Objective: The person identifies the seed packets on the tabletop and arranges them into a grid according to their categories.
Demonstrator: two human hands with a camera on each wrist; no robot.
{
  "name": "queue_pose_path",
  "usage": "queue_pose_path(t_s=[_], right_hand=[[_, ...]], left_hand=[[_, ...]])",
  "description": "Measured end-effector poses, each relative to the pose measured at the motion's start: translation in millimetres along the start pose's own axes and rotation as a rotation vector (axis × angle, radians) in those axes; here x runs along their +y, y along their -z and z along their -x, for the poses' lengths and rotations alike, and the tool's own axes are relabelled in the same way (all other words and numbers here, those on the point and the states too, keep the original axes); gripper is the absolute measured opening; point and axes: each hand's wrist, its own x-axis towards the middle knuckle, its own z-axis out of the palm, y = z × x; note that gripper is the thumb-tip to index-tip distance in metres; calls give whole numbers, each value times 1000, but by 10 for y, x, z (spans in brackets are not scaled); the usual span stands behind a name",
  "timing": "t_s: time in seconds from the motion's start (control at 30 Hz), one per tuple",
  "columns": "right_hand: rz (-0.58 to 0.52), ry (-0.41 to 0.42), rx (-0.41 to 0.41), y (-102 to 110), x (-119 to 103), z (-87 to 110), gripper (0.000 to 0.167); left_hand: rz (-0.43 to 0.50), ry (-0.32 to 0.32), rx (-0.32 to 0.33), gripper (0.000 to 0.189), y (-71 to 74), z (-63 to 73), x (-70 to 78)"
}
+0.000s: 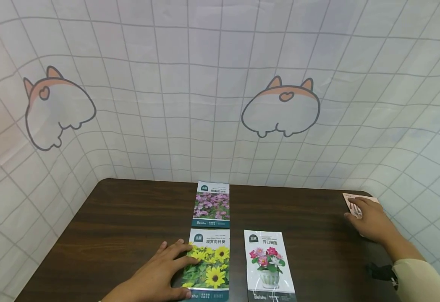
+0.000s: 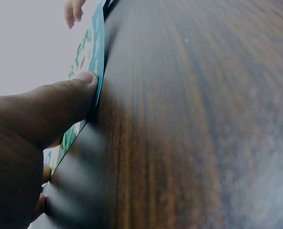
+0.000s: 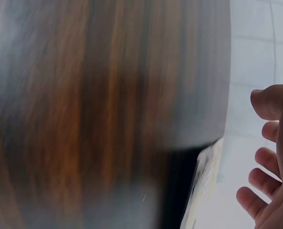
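Note:
My left hand (image 1: 157, 270) lies at the left side of a seed packet with yellow sunflowers (image 1: 214, 262). Its fingers are spread and fairly straight, with fingertips over the packet's left edge. In the left wrist view the thumb (image 2: 79, 90) presses on the teal strip along the packet's lower edge. Far to the right, my right hand (image 1: 371, 222) reaches over a pale, pinkish packet (image 1: 352, 196) at the back right corner of the table, covering much of it. The right wrist view has its fingers (image 3: 265, 181) loosely bent and apart from that packet's edge (image 3: 206, 167).
A packet with purple flowers (image 1: 211, 205) lies directly behind the sunflower one. To the right is a white packet picturing a potted lotus (image 1: 269, 264). All lie on a dark wooden table (image 1: 129, 218). A white gridded curtain (image 1: 212, 105) stands behind and at both sides.

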Motion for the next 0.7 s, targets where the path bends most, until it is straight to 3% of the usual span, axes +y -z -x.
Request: queue_pose_path(t_s=[0.1,0.33,0.5,0.7], right_hand=[[-3,-35,6,6,101,63,53],[-3,-108,-63,40,290,198,58],[38,-115,-73,34,415,247,57],[93,-129,-144,47,463,274,48]], left_hand=[[1,2,0,70,-8,-3,-1],[-5,-7,7,70,-7,1,3],[8,3,-5,70,13,-2,16],[5,2,1,69,2,3,19]])
